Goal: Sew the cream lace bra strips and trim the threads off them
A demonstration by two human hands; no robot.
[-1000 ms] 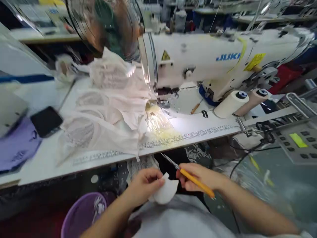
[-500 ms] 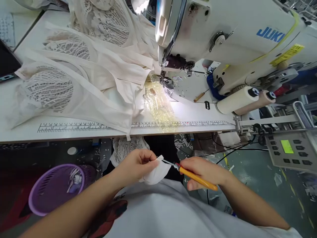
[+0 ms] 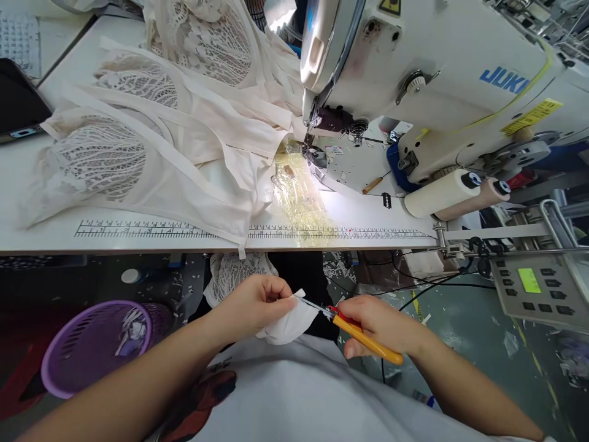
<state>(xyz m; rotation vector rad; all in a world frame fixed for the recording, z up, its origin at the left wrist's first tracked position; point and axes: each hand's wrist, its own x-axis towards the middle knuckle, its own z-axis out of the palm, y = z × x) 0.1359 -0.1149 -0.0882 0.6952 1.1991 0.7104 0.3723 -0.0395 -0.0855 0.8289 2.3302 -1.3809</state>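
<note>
Over my lap, my left hand [image 3: 262, 305] pinches the edge of a white bra piece [image 3: 291, 324] between thumb and fingers. My right hand [image 3: 375, 324] grips a pair of scissors [image 3: 368, 339] with an orange and a red handle. Their narrow blades point left and meet the cloth beside my left fingertips; whether they are cutting I cannot tell. A lacy part of a garment [image 3: 237, 276] hangs below the table edge, behind my left hand. Cream lace bras [image 3: 184, 153] lie heaped on the table, one strap end hanging over its front edge.
A JUKI sewing machine [image 3: 414, 67] stands over the table, with thread cones [image 3: 444, 193] at its right. A ruler strip [image 3: 138, 229] runs along the front edge. A razor blade [image 3: 386, 200] and an awl [image 3: 375, 183] lie near the machine. A purple basket [image 3: 92, 344] stands lower left.
The view has shifted slightly, so the table and machine appear a little further right. My hands, the scissors and the white piece stay almost in place.
</note>
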